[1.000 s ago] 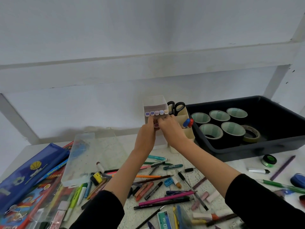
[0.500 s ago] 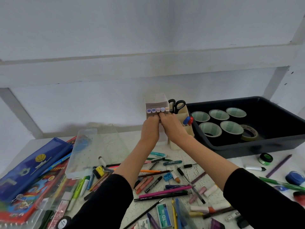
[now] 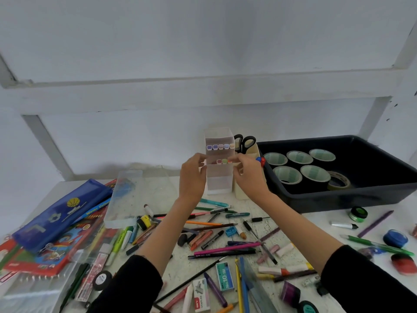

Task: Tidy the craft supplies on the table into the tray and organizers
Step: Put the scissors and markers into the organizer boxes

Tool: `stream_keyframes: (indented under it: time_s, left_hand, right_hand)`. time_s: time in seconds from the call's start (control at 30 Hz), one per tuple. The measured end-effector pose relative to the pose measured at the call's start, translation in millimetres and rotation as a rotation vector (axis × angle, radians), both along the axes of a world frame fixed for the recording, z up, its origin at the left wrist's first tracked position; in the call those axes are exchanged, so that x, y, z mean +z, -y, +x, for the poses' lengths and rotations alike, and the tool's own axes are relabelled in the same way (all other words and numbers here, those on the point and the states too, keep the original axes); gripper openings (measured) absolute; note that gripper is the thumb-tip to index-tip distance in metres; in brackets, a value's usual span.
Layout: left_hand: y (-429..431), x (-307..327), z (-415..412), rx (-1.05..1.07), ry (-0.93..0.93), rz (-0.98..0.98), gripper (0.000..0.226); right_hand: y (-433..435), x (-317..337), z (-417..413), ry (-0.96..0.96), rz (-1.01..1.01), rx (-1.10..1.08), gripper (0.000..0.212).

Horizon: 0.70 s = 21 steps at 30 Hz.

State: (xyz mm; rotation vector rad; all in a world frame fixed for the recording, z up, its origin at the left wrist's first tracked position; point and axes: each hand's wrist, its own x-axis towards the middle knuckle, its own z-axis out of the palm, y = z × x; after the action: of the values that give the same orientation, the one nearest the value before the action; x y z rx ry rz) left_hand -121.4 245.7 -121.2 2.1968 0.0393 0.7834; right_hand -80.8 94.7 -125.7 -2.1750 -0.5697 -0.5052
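A translucent tiered organizer (image 3: 220, 181) stands at the back of the table. Its top tier holds a row of several markers (image 3: 220, 146) with pastel caps. A second tier below shows three more marker ends (image 3: 222, 161). My left hand (image 3: 193, 177) curls against the organizer's left side. My right hand (image 3: 250, 175) is at its right side, fingertips pinching the rightmost marker of the lower row. Loose pens and pencils (image 3: 225, 248) cover the table below my arms.
A black tray (image 3: 338, 199) at the right holds several tape rolls (image 3: 314, 175). Scissors (image 3: 244, 142) stand in a cream holder (image 3: 240, 190) beside the organizer. At the left lie a clear plastic box (image 3: 126, 199) and a blue pencil case (image 3: 58, 213). A staples box (image 3: 224, 276) lies near the front.
Both hands dropped from the top row of markers to the second tier and moved apart, uncovering the three marker ends there. The camera shifted slightly.
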Motion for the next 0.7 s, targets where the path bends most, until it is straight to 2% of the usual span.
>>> stream_keyframes:
  time_s: [0.33, 0.47, 0.6, 0.7]
  left_hand:
    - [-71.4, 12.0, -67.9, -0.058, -0.123, -0.006, 0.013]
    - [-104.0, 5.9, -102.1, 0.020, -0.198, 0.021, 0.012]
    - [-132.0, -8.4, -132.3, 0.180, -0.256, 0.037, 0.016]
    - [-149.3, -21.8, -150.7, 0.295, -0.338, -0.008, 0.017]
  right_hand:
    - [-28.0, -9.3, -44.7, -0.192, 0.018, 0.202, 0.016]
    - [-49.4, -16.2, -59.3, -0.235, -0.023, 0.313, 0.014]
    - [-74.1, -24.6, -72.6, -0.298, -0.025, 0.375, 0.014]
    - [-95.1, -31.8, -83.5, -0.337, -0.104, 0.452, 0.018]
